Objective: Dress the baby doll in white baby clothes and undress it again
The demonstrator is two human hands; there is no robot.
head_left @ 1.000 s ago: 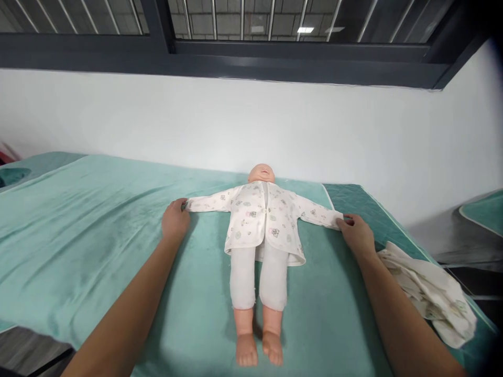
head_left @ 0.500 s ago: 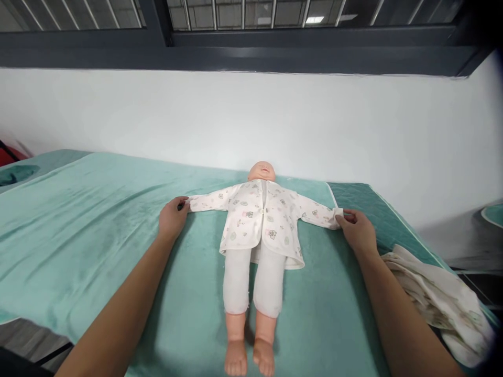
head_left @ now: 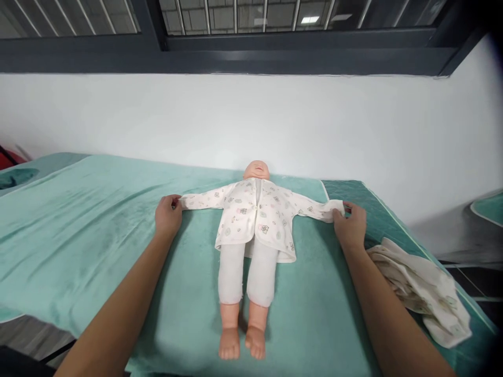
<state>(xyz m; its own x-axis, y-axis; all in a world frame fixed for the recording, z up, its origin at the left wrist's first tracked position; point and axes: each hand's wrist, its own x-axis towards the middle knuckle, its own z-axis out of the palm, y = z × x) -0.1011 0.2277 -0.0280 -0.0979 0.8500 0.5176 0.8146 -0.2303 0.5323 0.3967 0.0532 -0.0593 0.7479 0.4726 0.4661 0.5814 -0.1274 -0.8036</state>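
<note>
A baby doll (head_left: 257, 170) lies on its back on a green cover (head_left: 188, 293), head toward the wall. It wears a white printed jacket (head_left: 255, 212), fastened at the chest, and white trousers (head_left: 230, 275); its feet are bare. Both jacket sleeves are stretched out sideways. My left hand (head_left: 168, 214) pinches the cuff at the left of the view. At the right, my right hand (head_left: 350, 222) grips the other cuff between thumb and fingers. The doll's own hands are not visible.
A crumpled pale cloth (head_left: 424, 290) lies at the right, beside my right forearm. Behind the bed stands a white wall (head_left: 236, 120) under a dark window frame (head_left: 251, 60). Something red (head_left: 10, 158) shows at the far left edge.
The camera view has shifted slightly. My right hand has moved a little up at the cuff, and its fingers now sit at the sleeve's end. My left hand keeps its hold.
</note>
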